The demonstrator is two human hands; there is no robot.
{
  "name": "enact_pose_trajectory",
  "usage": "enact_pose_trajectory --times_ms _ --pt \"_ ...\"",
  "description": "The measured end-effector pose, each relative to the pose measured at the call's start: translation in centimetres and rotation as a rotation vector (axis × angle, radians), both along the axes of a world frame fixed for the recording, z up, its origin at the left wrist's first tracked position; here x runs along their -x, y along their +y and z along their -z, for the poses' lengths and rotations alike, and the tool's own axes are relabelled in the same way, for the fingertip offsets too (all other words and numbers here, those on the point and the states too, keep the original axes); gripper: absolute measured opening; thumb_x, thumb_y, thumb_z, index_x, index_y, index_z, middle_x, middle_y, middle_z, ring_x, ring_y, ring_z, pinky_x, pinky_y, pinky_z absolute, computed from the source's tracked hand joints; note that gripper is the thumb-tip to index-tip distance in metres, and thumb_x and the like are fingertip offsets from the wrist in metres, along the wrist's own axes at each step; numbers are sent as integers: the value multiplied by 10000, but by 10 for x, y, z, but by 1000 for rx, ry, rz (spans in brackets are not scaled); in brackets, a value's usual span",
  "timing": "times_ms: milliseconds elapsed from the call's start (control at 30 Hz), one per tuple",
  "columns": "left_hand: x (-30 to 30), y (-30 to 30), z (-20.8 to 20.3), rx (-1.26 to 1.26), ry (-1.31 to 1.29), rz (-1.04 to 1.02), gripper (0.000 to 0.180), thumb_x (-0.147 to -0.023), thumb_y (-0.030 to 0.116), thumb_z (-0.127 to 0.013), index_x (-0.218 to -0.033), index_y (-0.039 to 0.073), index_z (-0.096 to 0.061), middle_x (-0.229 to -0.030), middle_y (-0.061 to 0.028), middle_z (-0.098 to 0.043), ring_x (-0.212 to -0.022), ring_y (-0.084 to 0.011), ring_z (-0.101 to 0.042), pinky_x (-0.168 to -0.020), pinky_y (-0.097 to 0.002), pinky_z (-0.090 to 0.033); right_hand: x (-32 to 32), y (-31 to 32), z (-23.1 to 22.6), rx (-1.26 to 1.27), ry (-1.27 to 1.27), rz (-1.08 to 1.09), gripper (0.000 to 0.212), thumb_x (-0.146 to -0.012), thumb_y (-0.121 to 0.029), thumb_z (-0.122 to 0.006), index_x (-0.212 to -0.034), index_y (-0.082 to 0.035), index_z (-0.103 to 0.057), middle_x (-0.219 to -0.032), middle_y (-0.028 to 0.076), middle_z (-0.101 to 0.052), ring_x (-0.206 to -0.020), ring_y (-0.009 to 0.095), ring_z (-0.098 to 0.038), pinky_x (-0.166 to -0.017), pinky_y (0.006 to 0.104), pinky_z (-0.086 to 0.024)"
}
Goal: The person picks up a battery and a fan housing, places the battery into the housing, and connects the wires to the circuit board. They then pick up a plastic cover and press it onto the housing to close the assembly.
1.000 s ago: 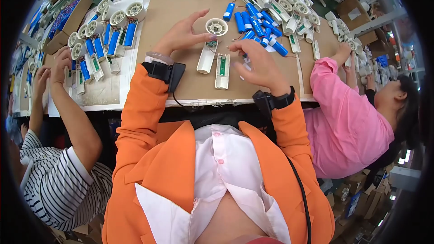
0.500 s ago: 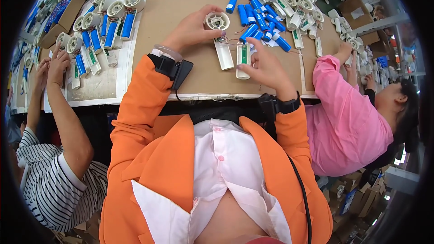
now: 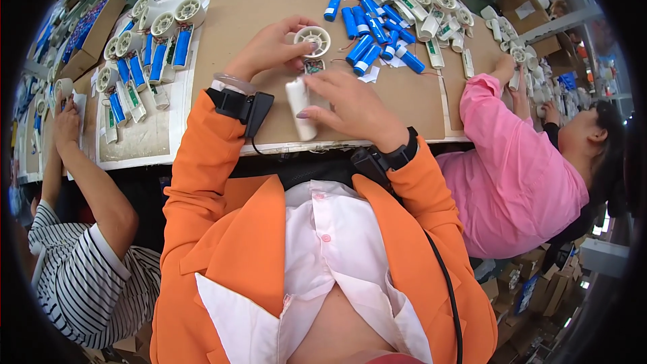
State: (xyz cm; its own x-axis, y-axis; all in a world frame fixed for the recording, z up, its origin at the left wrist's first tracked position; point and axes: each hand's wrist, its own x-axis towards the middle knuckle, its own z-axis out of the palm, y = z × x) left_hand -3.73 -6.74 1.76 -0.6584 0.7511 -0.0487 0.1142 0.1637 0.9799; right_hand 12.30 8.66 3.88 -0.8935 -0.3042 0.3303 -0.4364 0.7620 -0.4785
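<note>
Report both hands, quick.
Left hand: closed on the round white spoked part.
Right hand: closed on the white handle shell.

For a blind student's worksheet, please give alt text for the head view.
A person's left hand holds a round white part and the right hand a white shell, at a table. Blue cylinders lie beyond, co-workers either side.

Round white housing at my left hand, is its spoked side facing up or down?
Up: the white housing at your left hand shows its spokes to the head camera.
</note>
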Motion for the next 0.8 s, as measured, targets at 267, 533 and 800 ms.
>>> enact_pose_trajectory --times_ms 267,533,800 --pt "4 -1 -4 0 -5 -93 341 -905 132 -666 -1228 71 -576 -1032 -38 -650 -632 -48 -595 -566 -200 -521 13 62 5 42 -76 45 253 -825 -125 -708 -1064 -63 -655 -1042 107 -622 -937 278 -624 -776 367 -515" --pt "4 4 -3 11 63 -119 358 -907 191 -678 -1224 52 -587 -1064 -38 -648 -660 -61 -612 -554 -221 -525 27 96 6 -287 -7 133 295 -763 -68 -687 -1057 -79 -661 -939 82 -645 -919 277 -631 -795 359 -511" --pt "15 -6 -10 -171 272 -331 413 -889 252 -715 -1224 45 -588 -1040 -42 -656 -675 -74 -605 -577 -225 -508 45 104 -7 11 27 232 285 -807 -71 -708 -1085 -68 -650 -950 40 -664 -862 183 -650 -742 290 -520"
